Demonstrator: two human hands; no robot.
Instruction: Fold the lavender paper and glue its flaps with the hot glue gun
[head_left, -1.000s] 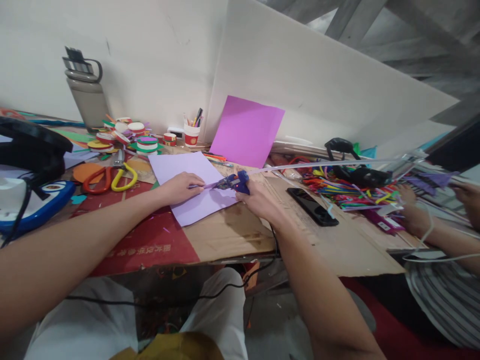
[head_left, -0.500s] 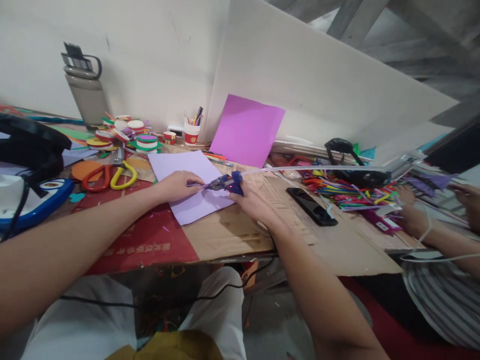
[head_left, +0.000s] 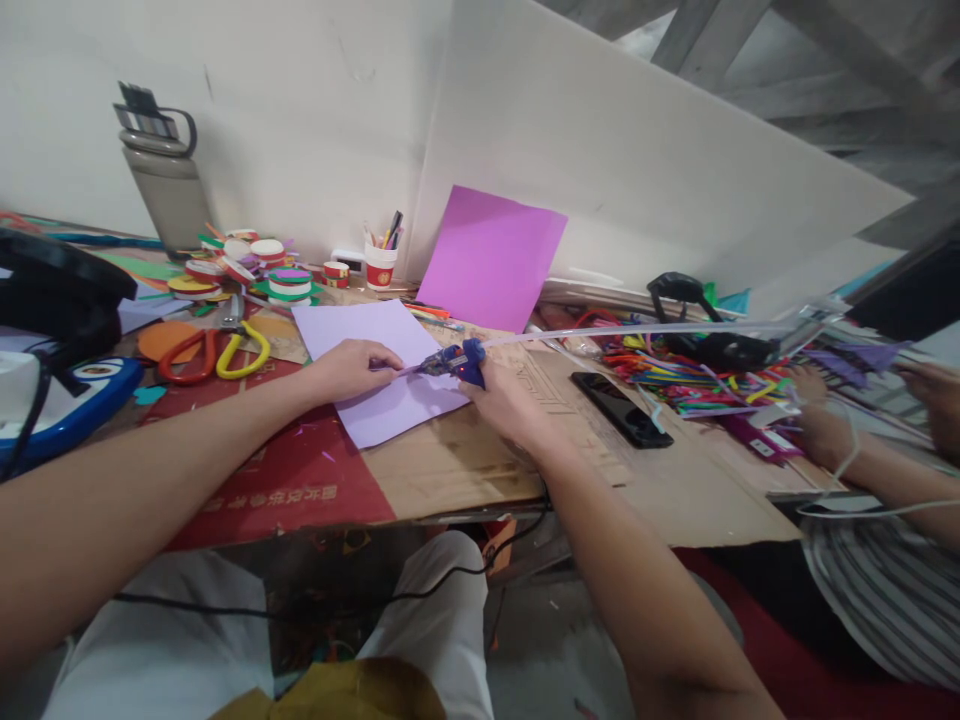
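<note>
My right hand (head_left: 502,400) is wrapped round a blue glue gun (head_left: 454,362), whose small red light is lit. A long, whitish glue stick (head_left: 600,330) sticks out of its back toward the right. The nozzle points left at my left hand (head_left: 360,370), which pinches a small purple piece of paper (head_left: 409,369) close to the tip; the piece is partly hidden by the fingers. Both hands are above a light purple sheet (head_left: 382,425) lying aslant on the table. Whether the nozzle touches the piece cannot be made out.
Red-and-yellow-handled scissors (head_left: 241,352) lie left, before several paper-trimmed rolls (head_left: 289,285). Behind stand a bottle (head_left: 165,185), a cup of pens (head_left: 381,268) and a magenta sheet (head_left: 491,260). Rightward are a phone (head_left: 621,410), colourful pipe cleaners (head_left: 660,375) and another person's hand (head_left: 821,420). A black cord (head_left: 450,575) hangs below.
The view has shifted very slightly. Both hands and the glue gun stay almost where they were, with the nozzle still at the left fingertips.
</note>
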